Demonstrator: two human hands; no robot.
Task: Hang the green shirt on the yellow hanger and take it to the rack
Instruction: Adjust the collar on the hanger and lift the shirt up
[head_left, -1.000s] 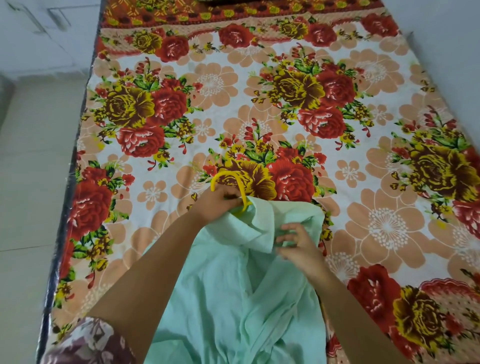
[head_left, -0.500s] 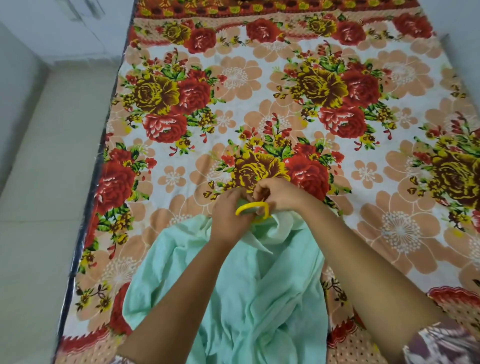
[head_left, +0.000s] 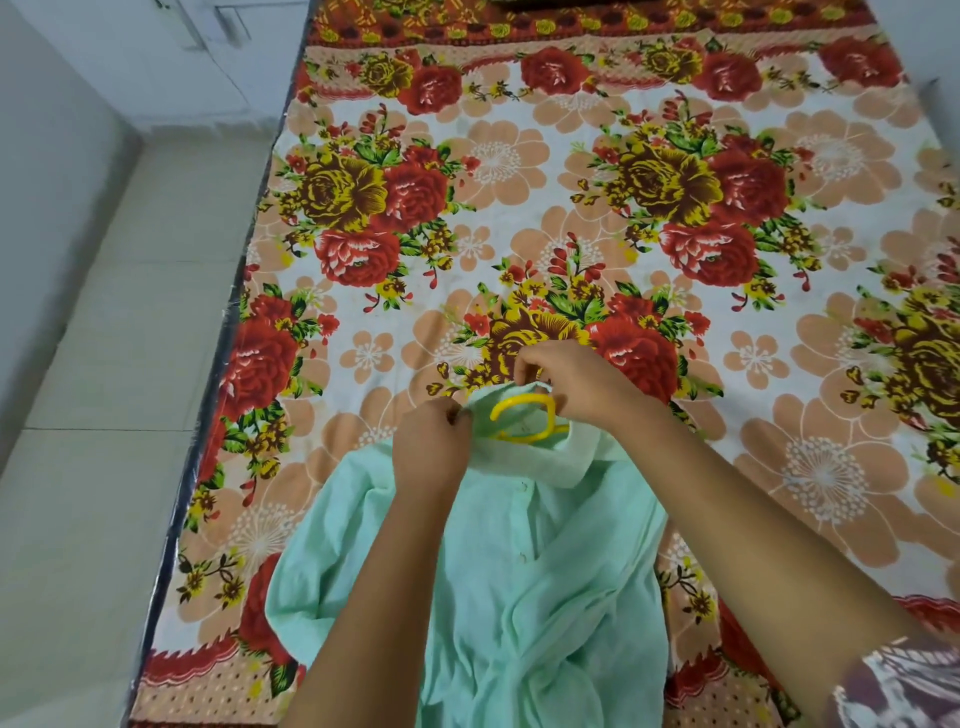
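Item 1, left hand (head_left: 434, 449): reaching forward from the lower edge of the view on a bare forearm, knuckles up, fingers curling into a tight pinch that is gripping the left side of the collar of the green shirt (head_left: 498, 587). Item 2, green shirt: lying crumpled on the bed, collar end pointing away from the person, body trailing back toward the lower edge of the view, button placket showing down the middle; the left forearm is covering part of its left half. Item 3, yellow hanger (head_left: 524, 415): its hook is poking out of the neck opening and lying flat against the inside of the collar, between the 2 hands; its shoulders are sitting hidden under the cloth. Item 4, right hand (head_left: 571, 382): coming in from the lower right on a bare forearm, a patterned sleeve (head_left: 898, 686) showing at the corner, wrist bending down, fingers closing narrowly around the far edge of the collar just beside the hook; whether the fingertips are touching the hook itself cannot be told. Surroundings: a floral bedsheet (head_left: 597, 171) in red, yellow and peach is covering the whole bed; pale floor tiles (head_left: 114, 415) are running along the bed's left side; a white wall (head_left: 47, 156) is standing at the far left. The rack is lying outside this view.
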